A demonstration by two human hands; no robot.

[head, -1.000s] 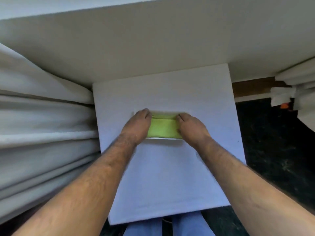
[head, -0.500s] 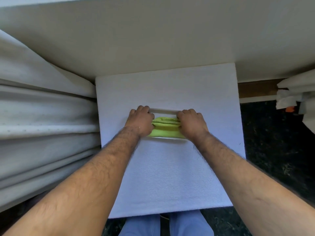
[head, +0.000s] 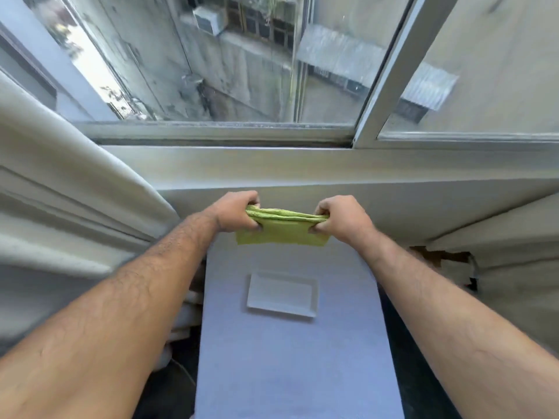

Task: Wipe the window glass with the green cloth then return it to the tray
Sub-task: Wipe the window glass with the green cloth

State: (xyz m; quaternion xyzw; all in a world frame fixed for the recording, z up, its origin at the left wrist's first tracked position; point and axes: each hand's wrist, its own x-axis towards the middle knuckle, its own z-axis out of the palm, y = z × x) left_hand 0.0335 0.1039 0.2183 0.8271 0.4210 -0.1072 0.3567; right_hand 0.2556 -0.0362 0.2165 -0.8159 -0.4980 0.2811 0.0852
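The folded green cloth (head: 281, 228) hangs in the air between both hands, above the white table and below the sill. My left hand (head: 236, 213) grips its left end and my right hand (head: 341, 219) grips its right end. A shallow white tray (head: 282, 294) lies on the table beneath the cloth with nothing in it. The window glass (head: 242, 65) fills the top of the view, behind a grey frame.
A white cloth-covered table (head: 290, 358) runs from me toward the wall. Pale curtains hang at the left (head: 60, 207) and at the right (head: 514, 252). A vertical window frame bar (head: 390, 68) splits the panes. The grey sill (head: 272, 164) lies below the glass.
Both hands have lifted the green cloth off the tray and raised it toward the sill. My head has tilted up, so the window is now in view.
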